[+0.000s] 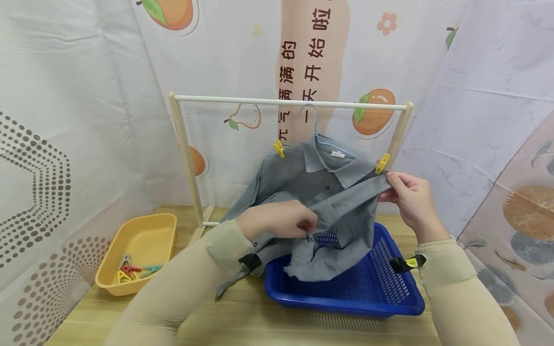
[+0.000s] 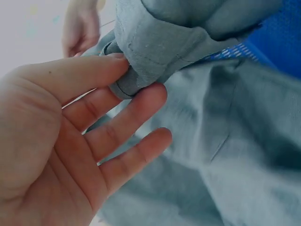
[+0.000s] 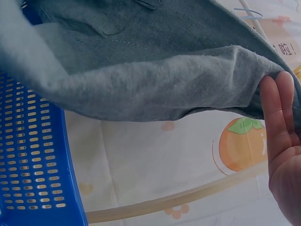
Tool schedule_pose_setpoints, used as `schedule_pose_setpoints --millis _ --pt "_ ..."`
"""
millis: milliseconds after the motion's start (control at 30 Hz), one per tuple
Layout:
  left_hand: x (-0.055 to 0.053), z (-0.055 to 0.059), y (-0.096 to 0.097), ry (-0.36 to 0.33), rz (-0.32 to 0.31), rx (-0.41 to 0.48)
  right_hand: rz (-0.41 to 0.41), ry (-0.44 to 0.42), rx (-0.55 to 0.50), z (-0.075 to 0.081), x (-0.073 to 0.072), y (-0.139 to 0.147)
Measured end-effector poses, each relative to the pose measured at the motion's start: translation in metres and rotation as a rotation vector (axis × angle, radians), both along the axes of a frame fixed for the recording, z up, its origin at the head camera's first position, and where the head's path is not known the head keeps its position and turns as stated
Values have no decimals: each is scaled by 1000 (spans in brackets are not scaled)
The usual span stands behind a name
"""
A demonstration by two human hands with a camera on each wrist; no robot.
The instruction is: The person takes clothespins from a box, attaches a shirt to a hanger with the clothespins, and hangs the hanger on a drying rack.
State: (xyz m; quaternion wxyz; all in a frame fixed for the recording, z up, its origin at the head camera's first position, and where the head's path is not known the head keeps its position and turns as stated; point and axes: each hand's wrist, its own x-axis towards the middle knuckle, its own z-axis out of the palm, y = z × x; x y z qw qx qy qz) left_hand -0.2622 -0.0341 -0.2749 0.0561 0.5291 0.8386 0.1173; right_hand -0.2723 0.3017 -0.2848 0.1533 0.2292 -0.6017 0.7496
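Observation:
A grey-blue button-up shirt (image 1: pixel 290 168) hangs on a light blue hanger (image 1: pixel 316 122) hooked over the rack's white bar (image 1: pixel 233 100). One yellow clothespin (image 1: pixel 279 148) sits at its left shoulder, another yellow clothespin (image 1: pixel 382 164) at the right. My left hand (image 1: pixel 281 218) pinches a folded edge of the fabric between thumb and fingers, low in front of the shirt. Just below the right-hand clothespin, my right hand (image 1: pixel 413 199) pinches a strip of the shirt stretched across its front. In the right wrist view, fingers (image 3: pixel 277 113) touch the cloth's end; the thumb is hidden.
A blue perforated basket (image 1: pixel 337 307) stands below the shirt, with cloth hanging into it. At the left, a yellow tray (image 1: pixel 147 230) holds several coloured clothespins (image 1: pixel 132 271). The rack's wooden post (image 1: pixel 188 158) rises left of the shirt, before a printed curtain (image 1: pixel 242 48).

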Motion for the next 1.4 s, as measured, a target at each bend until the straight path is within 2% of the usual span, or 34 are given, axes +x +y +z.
schedule_pose_setpoints --millis 333,633,900,1400 --pt "6 25 -46 58 -2 126 6 6 -7 -1 1 0" --pt "13 41 -88 95 61 160 3 17 -12 -1 4 -2" --pt "20 51 -114 90 118 158 -11 33 -2 0 8 -4" --pt "21 60 -159 152 256 130 -20 39 -6 -1 8 -3"
